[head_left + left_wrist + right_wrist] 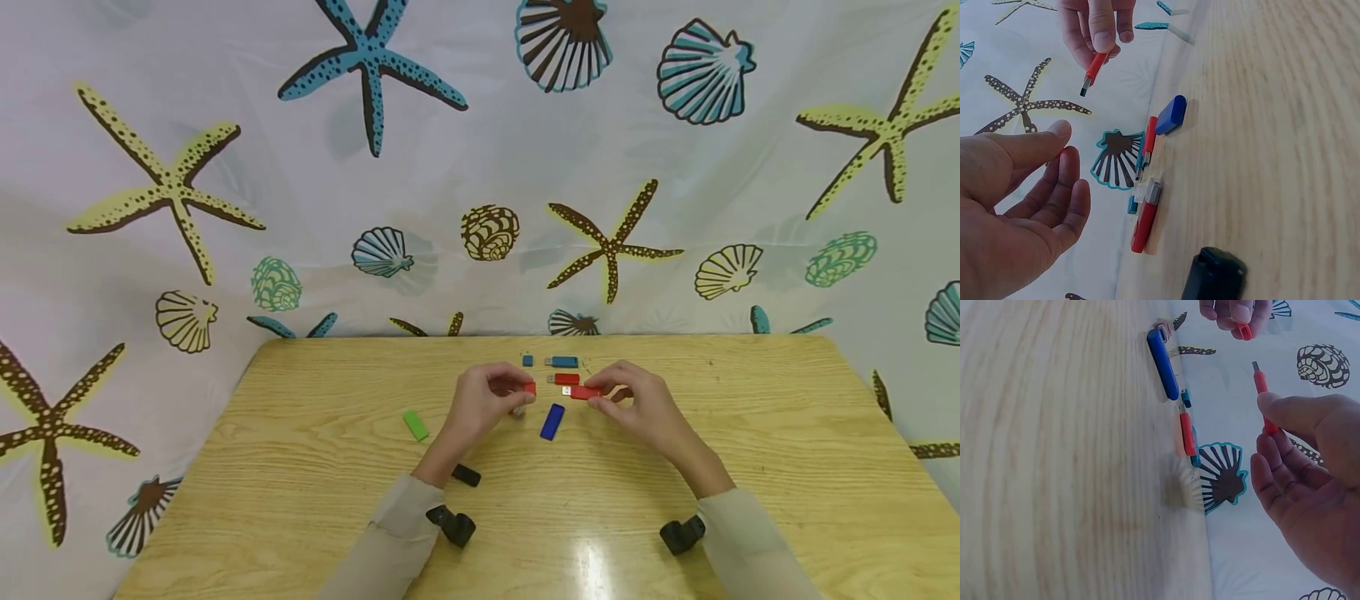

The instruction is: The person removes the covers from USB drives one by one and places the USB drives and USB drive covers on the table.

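My left hand (480, 402) pinches a small red cap (1245, 331) between thumb and fingertips, its hollow end facing the right hand. My right hand (639, 402) pinches a red USB flash drive (585, 392) by its body, with the bare metal plug pointing left toward the cap. A short gap separates plug and cap, both held above the table. Partly hidden below my left hand lies another red USB flash drive (1144, 228) with its silver plug showing. Just beyond the hands lie an uncapped red flash drive (568, 379) and a blue one (565, 362).
A small blue cap (528, 361) lies left of the blue drive. Nearer on the wooden table (750, 433) is a dark blue flash drive (552, 422). A green stick (416, 425) and a black one (467, 476) lie by my left forearm. A patterned curtain (450, 167) hangs behind.
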A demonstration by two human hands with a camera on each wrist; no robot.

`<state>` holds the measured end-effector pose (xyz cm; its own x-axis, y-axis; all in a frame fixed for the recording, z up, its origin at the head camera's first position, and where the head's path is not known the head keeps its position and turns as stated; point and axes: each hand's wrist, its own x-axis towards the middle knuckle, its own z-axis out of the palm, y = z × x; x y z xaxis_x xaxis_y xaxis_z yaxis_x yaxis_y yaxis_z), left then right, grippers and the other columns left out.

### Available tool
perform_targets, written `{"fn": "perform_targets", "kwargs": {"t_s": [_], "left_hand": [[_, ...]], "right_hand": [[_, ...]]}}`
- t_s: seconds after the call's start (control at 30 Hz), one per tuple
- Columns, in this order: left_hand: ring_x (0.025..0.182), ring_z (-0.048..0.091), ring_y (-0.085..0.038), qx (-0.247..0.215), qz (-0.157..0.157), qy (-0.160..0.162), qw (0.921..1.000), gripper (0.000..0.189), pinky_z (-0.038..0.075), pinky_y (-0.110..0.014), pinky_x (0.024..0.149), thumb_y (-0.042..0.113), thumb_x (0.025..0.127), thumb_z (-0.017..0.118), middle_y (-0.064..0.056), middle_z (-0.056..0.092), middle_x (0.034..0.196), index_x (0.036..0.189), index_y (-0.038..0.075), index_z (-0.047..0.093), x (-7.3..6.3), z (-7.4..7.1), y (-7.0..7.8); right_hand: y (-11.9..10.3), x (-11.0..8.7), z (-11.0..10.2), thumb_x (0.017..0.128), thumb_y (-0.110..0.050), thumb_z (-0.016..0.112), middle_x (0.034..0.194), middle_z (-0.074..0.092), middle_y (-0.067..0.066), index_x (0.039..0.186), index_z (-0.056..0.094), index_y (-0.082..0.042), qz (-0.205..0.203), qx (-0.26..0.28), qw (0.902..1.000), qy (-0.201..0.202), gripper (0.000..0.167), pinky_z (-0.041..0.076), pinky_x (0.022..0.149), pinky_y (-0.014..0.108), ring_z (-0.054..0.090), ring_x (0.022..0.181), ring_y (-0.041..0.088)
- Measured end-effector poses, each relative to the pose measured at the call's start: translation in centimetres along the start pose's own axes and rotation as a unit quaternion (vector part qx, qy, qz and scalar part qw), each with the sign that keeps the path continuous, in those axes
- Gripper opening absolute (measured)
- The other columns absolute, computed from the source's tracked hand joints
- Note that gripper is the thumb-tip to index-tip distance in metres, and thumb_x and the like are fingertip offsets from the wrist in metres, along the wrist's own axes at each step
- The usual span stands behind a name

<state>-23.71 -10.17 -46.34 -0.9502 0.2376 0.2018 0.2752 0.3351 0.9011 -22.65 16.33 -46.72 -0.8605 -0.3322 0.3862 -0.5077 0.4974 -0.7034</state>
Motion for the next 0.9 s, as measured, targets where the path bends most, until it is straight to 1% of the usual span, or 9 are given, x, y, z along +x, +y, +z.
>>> {"fn": "perform_targets", "kwargs": {"t_s": [0.17, 0.33, 0.53, 0.7, 0.9], "left_hand": [[0.083, 0.072, -0.02, 0.017, -0.005, -0.001, 0.9998, 0.012, 0.059, -0.027, 0.071, 0.006, 0.087, 0.082, -0.005, 0.076, 0.095, 0.099, 0.007, 0.079, 0.6, 0.2, -0.4], [0.08, 0.071, -0.018, 0.04, 0.003, -0.003, 0.9992, 0.011, 0.058, -0.027, 0.069, 0.005, 0.088, 0.082, -0.005, 0.076, 0.093, 0.098, 0.006, 0.079, 1.0, 0.5, -0.9], [0.079, 0.069, -0.016, 0.072, 0.008, -0.004, 0.9974, 0.01, 0.058, -0.029, 0.071, 0.006, 0.088, 0.082, -0.004, 0.075, 0.091, 0.097, 0.007, 0.079, 1.5, 0.7, -1.3], [0.079, 0.066, -0.013, 0.095, -0.001, -0.007, 0.9954, 0.009, 0.056, -0.029, 0.071, 0.008, 0.088, 0.082, -0.001, 0.075, 0.091, 0.097, 0.008, 0.079, 1.9, 0.8, -1.8], [0.078, 0.067, -0.015, 0.114, -0.015, -0.01, 0.9933, 0.007, 0.057, -0.03, 0.071, 0.006, 0.088, 0.081, -0.001, 0.075, 0.09, 0.095, 0.008, 0.079, 2.2, 1.0, -2.3]], "right_hand": [[0.5, 0.5, 0.3, 0.089, -0.003, 0.08, 0.104, 0.07, 0.005, 0.106, 0.077, -0.006, 0.012, 0.002, 0.9999, -0.007, 0.018, 0.06, 0.072, 0.034, 0.066, 0.089, 0.02], [1.1, 0.9, 0.8, 0.09, -0.004, 0.079, 0.105, 0.07, 0.005, 0.106, 0.077, -0.006, 0.03, 0.002, 0.9994, -0.017, 0.016, 0.06, 0.074, 0.033, 0.066, 0.09, 0.02], [1.7, 1.5, 1.3, 0.09, -0.002, 0.078, 0.103, 0.069, 0.006, 0.106, 0.076, -0.004, 0.047, -0.001, 0.9985, -0.028, 0.015, 0.059, 0.075, 0.033, 0.066, 0.09, 0.021], [2.1, 1.9, 1.7, 0.091, -0.001, 0.077, 0.102, 0.069, 0.007, 0.106, 0.076, -0.002, 0.062, -0.004, 0.9974, -0.035, 0.015, 0.058, 0.075, 0.031, 0.065, 0.09, 0.022], [2.6, 2.0, 2.3, 0.091, -0.002, 0.077, 0.104, 0.07, 0.01, 0.106, 0.077, -0.001, 0.075, -0.009, 0.9962, -0.044, 0.015, 0.057, 0.076, 0.033, 0.065, 0.09, 0.022]]}}
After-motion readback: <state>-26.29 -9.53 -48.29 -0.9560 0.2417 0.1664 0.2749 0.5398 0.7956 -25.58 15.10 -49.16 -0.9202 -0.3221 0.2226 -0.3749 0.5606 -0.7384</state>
